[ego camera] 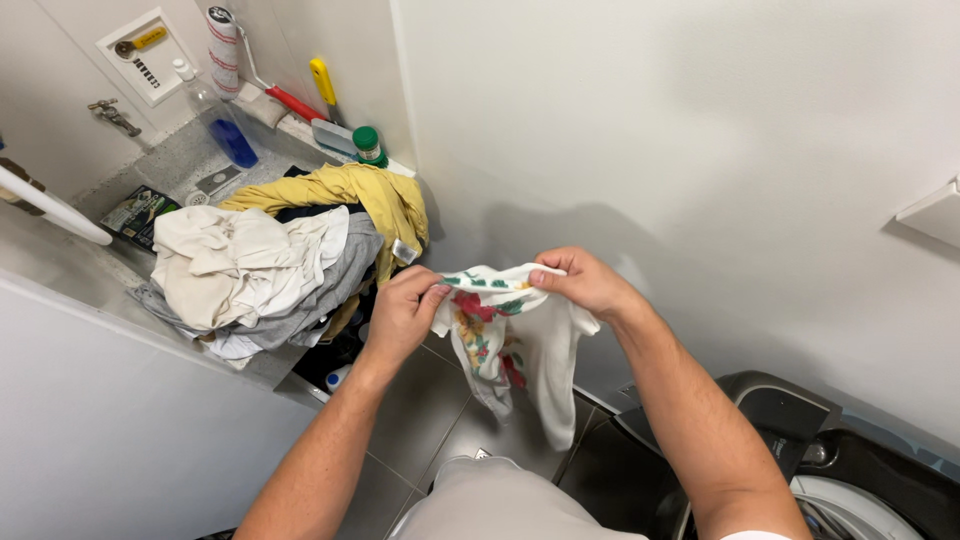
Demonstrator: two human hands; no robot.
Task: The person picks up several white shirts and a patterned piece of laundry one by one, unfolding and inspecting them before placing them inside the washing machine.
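Between both hands' fingers [432, 294] hangs floral cloth [505, 340].

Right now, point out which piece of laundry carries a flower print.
The small white cloth with red and green flowers, held up between the left hand and right hand. The yellow, cream and grey garments piled alongside are plain.

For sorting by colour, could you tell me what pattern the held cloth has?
The cloth is white with a red, green and yellow floral print, seen in the head view.
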